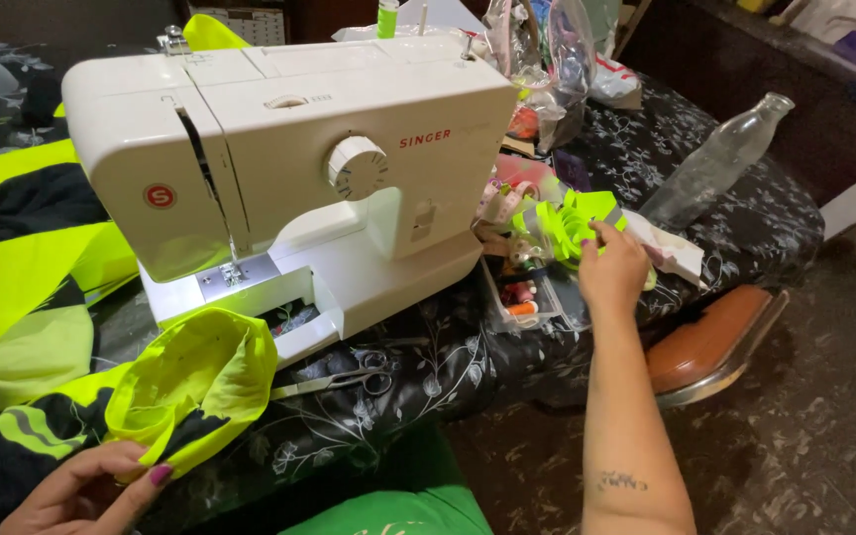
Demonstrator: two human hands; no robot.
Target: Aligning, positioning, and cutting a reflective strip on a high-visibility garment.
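Observation:
My left hand [86,490] rests at the bottom left, fingers pinching the edge of a neon yellow and black fabric [195,381] that lies bunched in front of the white sewing machine [289,159]. My right hand [611,267] reaches to the right of the machine and grips a bundle of neon yellow ribbon strips [567,220]. Under that hand sits a clear box of thread spools [527,297]. A pair of scissors [344,381] lies on the dark floral tablecloth [448,347] in front of the machine.
An empty clear glass bottle [715,163] lies tilted to the right of the ribbon. Plastic bags [547,69] are piled behind the machine. More neon and black fabric [12,258] spreads at the left. A brown chair seat [710,342] stands beside the table's right edge.

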